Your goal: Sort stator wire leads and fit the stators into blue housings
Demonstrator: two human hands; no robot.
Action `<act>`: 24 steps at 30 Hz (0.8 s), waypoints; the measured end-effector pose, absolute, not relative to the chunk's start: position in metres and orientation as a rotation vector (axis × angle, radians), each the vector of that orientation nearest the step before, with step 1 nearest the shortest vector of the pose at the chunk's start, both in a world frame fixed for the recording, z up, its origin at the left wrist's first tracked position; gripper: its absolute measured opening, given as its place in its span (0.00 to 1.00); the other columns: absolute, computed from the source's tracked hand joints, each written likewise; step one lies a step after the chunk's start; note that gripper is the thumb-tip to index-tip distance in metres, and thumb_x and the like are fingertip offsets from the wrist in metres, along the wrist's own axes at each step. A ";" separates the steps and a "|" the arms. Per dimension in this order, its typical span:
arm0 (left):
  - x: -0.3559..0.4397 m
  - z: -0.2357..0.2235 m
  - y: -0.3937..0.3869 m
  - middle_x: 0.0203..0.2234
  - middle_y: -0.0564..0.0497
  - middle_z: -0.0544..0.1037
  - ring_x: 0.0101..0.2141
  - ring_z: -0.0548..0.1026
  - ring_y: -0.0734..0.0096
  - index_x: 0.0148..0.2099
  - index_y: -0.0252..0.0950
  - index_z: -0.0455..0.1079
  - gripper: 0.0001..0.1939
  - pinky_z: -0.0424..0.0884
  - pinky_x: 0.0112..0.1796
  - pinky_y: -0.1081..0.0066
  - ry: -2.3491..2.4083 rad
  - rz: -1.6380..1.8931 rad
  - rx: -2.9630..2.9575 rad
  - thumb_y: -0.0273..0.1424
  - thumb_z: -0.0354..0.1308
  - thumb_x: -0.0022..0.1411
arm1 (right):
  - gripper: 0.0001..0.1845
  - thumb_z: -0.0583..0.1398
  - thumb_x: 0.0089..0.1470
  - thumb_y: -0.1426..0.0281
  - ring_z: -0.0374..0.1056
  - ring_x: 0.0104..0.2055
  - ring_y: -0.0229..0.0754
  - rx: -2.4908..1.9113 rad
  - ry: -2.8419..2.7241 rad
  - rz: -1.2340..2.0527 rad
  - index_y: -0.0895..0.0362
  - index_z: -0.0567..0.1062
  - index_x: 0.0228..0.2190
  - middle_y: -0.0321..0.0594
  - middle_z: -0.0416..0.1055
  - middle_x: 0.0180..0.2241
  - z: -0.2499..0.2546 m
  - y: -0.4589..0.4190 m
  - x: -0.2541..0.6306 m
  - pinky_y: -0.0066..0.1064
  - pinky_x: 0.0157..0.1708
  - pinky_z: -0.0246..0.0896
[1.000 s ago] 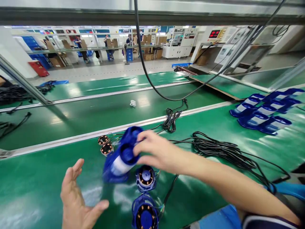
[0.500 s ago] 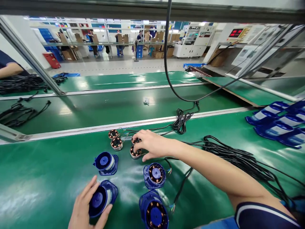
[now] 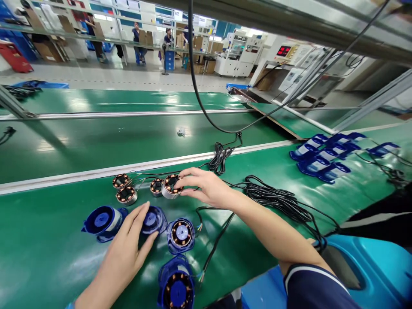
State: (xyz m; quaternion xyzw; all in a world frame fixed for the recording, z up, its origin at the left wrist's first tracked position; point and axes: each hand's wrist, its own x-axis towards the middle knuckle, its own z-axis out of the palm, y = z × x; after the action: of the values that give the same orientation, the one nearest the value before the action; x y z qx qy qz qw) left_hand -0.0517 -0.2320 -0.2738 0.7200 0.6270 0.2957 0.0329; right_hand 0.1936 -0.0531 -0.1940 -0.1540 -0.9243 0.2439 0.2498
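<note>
My right hand [image 3: 207,187] pinches a copper-wound motor stator [image 3: 172,189] by its edge; the ring is tilted and appears raised off the bench. Right beside it, on the left, sits another stator [image 3: 156,187]. Two more, a rear stator [image 3: 121,181] and a front stator [image 3: 126,195], stand farther left. My left hand [image 3: 128,240] has thumb and fingers around a blue round housing [image 3: 151,221], partly hidden by the fingers. A second blue housing [image 3: 103,219] lies to its left. On its right are two housings with copper windings inside, an upper housing [image 3: 181,235] and a lower housing [image 3: 177,283].
Black cable coils [image 3: 273,195] lie right of my forearm, with a smaller cable bundle [image 3: 220,156] near the white rail [image 3: 96,174]. Several blue housings [image 3: 322,156] stand at the right. A hanging cable [image 3: 193,77] crosses the view. People work at a far bench.
My right hand has taken hold of the front stator and tilted it up. My left hand has carried its blue housing away from me, up beside the wound housing. The view has turned right.
</note>
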 end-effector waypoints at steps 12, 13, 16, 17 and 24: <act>-0.017 -0.271 -0.151 0.55 0.46 0.74 0.32 0.76 0.69 0.75 0.50 0.29 0.57 0.77 0.40 0.65 1.589 0.912 1.914 0.37 0.69 0.60 | 0.12 0.61 0.66 0.67 0.73 0.52 0.44 -0.582 -2.807 0.352 0.51 0.79 0.49 0.40 0.74 0.53 -0.184 -0.069 0.212 0.34 0.49 0.71; -0.014 -0.272 -0.150 0.55 0.47 0.74 0.32 0.76 0.69 0.75 0.51 0.30 0.58 0.77 0.40 0.66 1.578 0.928 1.909 0.36 0.70 0.59 | 0.11 0.61 0.66 0.67 0.73 0.52 0.44 -0.597 -2.835 0.355 0.51 0.79 0.49 0.40 0.75 0.52 -0.181 -0.070 0.215 0.34 0.49 0.71; -0.007 -0.272 -0.143 0.55 0.49 0.75 0.34 0.77 0.68 0.75 0.52 0.33 0.58 0.78 0.39 0.67 1.551 0.952 1.908 0.36 0.72 0.57 | 0.20 0.64 0.64 0.64 0.72 0.52 0.48 -0.640 -2.886 0.342 0.52 0.74 0.55 0.41 0.74 0.53 -0.175 -0.072 0.218 0.38 0.49 0.71; -0.006 -0.272 -0.141 0.55 0.48 0.75 0.35 0.77 0.68 0.75 0.52 0.34 0.58 0.78 0.39 0.67 1.535 0.952 1.909 0.37 0.72 0.57 | 0.28 0.67 0.61 0.61 0.71 0.54 0.51 -0.647 -2.895 0.318 0.55 0.70 0.59 0.44 0.72 0.56 -0.176 -0.073 0.218 0.41 0.50 0.71; -0.020 -0.265 -0.189 0.50 0.48 0.76 0.41 0.78 0.70 0.64 0.45 0.60 0.22 0.77 0.44 0.68 1.517 1.150 1.798 0.39 0.56 0.71 | 0.41 0.68 0.54 0.48 0.74 0.47 0.57 -0.857 -2.818 0.261 0.64 0.71 0.58 0.52 0.77 0.46 -0.222 -0.076 0.199 0.47 0.48 0.71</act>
State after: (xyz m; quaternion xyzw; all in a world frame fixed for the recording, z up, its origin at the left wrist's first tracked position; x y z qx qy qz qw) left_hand -0.0198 -0.1889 -0.2652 0.6634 0.5596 0.4241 0.2586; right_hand 0.1993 -0.0758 -0.2217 -0.2886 -0.9489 0.0880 0.0922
